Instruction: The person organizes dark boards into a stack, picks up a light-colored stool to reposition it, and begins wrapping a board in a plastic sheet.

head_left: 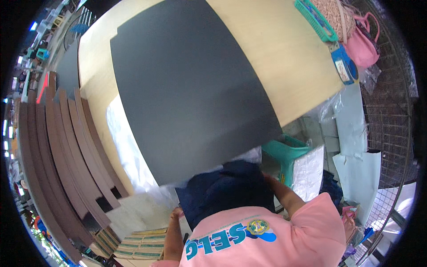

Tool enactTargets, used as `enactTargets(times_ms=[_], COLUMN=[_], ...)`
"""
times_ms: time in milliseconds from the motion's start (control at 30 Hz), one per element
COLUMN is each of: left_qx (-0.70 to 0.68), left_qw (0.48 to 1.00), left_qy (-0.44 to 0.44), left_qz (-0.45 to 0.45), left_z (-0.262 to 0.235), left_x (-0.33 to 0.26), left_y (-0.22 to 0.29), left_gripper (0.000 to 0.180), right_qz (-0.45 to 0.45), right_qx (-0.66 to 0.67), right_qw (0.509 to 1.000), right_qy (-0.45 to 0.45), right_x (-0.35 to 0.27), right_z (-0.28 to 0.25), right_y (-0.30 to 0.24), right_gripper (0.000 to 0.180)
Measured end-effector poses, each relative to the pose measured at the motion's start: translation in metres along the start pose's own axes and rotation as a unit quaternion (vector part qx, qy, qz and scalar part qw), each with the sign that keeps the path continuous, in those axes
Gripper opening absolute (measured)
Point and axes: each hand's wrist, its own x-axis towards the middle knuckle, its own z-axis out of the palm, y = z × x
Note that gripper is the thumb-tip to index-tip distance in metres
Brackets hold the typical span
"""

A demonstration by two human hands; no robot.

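Observation:
A large dark grey sheet lies flat on the pale table in front of me, its near edge close to my body. Navy cloth covers my front below that edge. At the cloth's left side is my left hand, small in view, its fingers too blurred to read. My right hand reaches in at the cloth's right side, mostly hidden by it. Clear plastic film shows along the sheet's left edge.
Tall stacks of brown boards stand left. A green stool and a silvery wrapped pad are at right. On the table's far right are a blue tape dispenser, green basket and pink bag. Wire mesh lines the right.

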Motion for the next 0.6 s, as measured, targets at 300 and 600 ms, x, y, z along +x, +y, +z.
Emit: enactTargets(times_ms=[300,600], left_qx=[0.019,-0.057], left_qw=[0.996,0.987], left_qy=[-0.081,-0.153], left_qz=[-0.009,-0.008], left_z=[0.000,-0.049], left_x=[0.014,0.012], left_y=[-0.015,0.054], left_gripper=[0.050,0.057], right_qz=[-0.086,0.133], right_qx=[0.132,0.598], right_qw=[0.983,0.776], right_qy=[0.089,0.146], right_x=[0.005,-0.142], right_z=[-0.013,0.036], right_y=[0.051,0.383], right_gripper=[0.068,0.063])
